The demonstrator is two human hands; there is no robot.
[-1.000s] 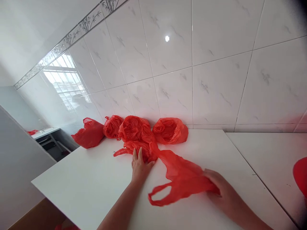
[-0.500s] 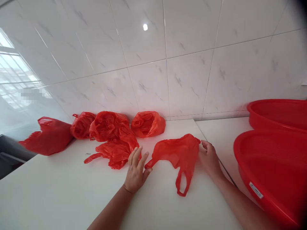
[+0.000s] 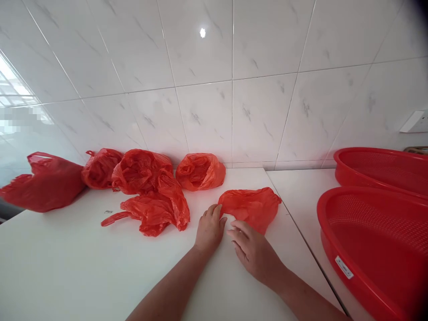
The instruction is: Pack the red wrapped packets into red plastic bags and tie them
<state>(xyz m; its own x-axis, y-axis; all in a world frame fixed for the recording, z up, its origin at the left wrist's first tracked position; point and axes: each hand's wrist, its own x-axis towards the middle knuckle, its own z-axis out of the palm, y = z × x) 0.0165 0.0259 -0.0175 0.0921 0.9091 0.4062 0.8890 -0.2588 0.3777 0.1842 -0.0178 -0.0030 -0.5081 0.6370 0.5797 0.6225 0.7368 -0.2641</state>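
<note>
A thin red plastic bag [image 3: 249, 203] lies spread on the white table in front of me, near a seam in the surface. At its left edge, my left hand [image 3: 210, 228] has its fingers bent over the plastic, gripping it. My right hand [image 3: 256, 252] is over the bag's near side, its fingers loosely curled and apart, pointing toward my left hand. The bag's handles are hidden behind my hands. Left of my left hand lies a crumpled red plastic bag [image 3: 152, 213] with one handle stretched out.
Along the tiled wall [image 3: 203, 120] sit a round opened red bag [image 3: 200, 171], a larger bunched bag [image 3: 142, 171], a smaller bag [image 3: 102, 168] and a full-looking bag [image 3: 50, 185]. Two red plastic baskets [image 3: 334, 223] stand at the right. A socket [image 3: 414, 121] is on the wall.
My right hand has moved left from the bag's right end to its near side. My left hand has shifted right onto the bag's left edge. The near handle no longer shows.
</note>
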